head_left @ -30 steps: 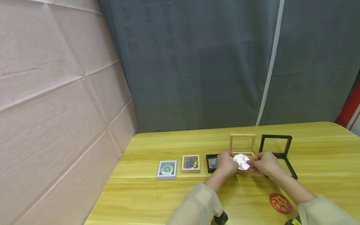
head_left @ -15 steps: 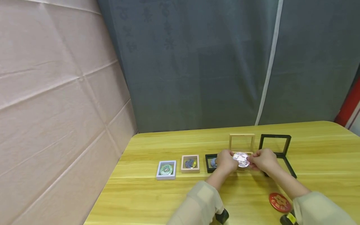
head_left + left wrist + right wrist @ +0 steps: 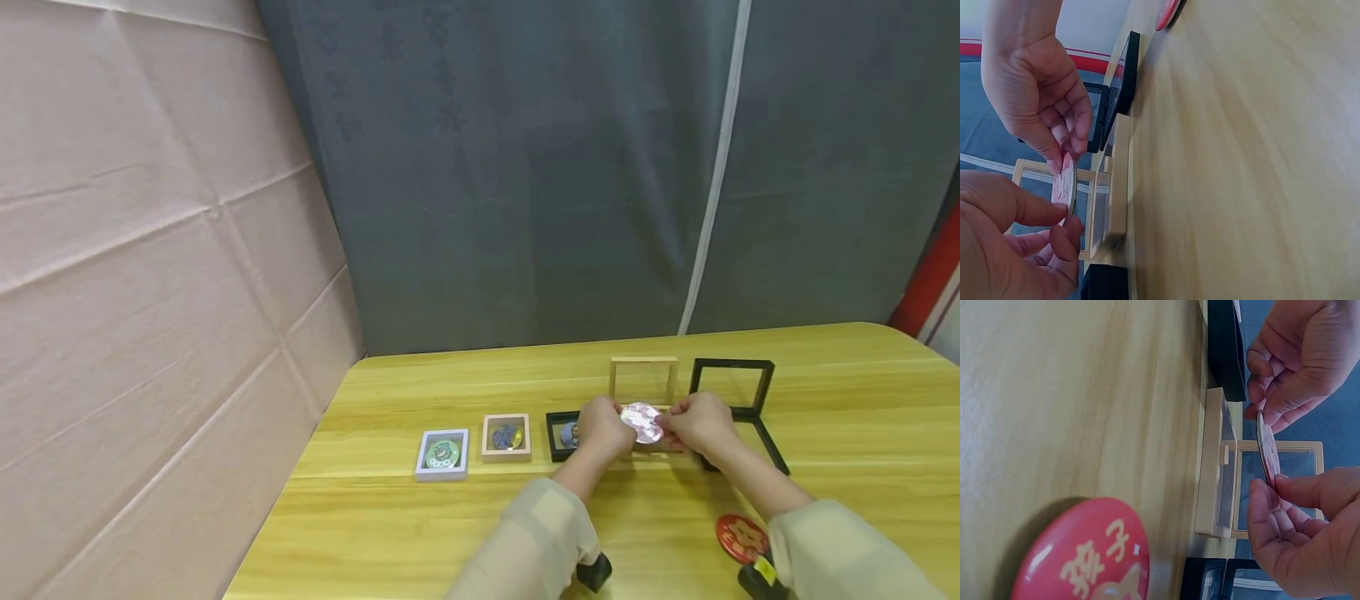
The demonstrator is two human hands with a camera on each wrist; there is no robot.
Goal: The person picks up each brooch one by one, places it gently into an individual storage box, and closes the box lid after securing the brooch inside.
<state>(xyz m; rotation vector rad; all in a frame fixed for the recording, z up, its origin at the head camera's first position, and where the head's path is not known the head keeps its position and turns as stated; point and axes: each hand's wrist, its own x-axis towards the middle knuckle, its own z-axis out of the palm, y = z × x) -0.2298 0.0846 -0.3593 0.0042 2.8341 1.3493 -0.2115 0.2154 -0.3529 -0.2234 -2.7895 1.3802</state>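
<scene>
The shiny round badge (image 3: 642,422), pink and white, is up in the air over the open tan box (image 3: 1210,469), and I can see a gap between them in both wrist views. From far off, I watch the left hand (image 3: 606,432) pinch one edge of it with thumb and fingers. The right hand (image 3: 701,425) pinches the other edge the same way, so both grips are closed up tight with just the thin badge in between (my wrist views show it nearly side-on, like a coin). The tan box sits on the wooden table (image 3: 375,533) with its lid (image 3: 643,361) standing up behind the hands. To the right I see the open black box (image 3: 732,363), and its lid stands up too. To the left I have three boxes in a row: a closed black box (image 3: 561,455), partly hidden by the left hand, a small tan box (image 3: 506,457), and a white box (image 3: 442,476) with a green badge (image 3: 442,454) inside. Closer to me, a red badge (image 3: 740,537) with gold writing lies on the table near the right sleeve (image 3: 855,550).
</scene>
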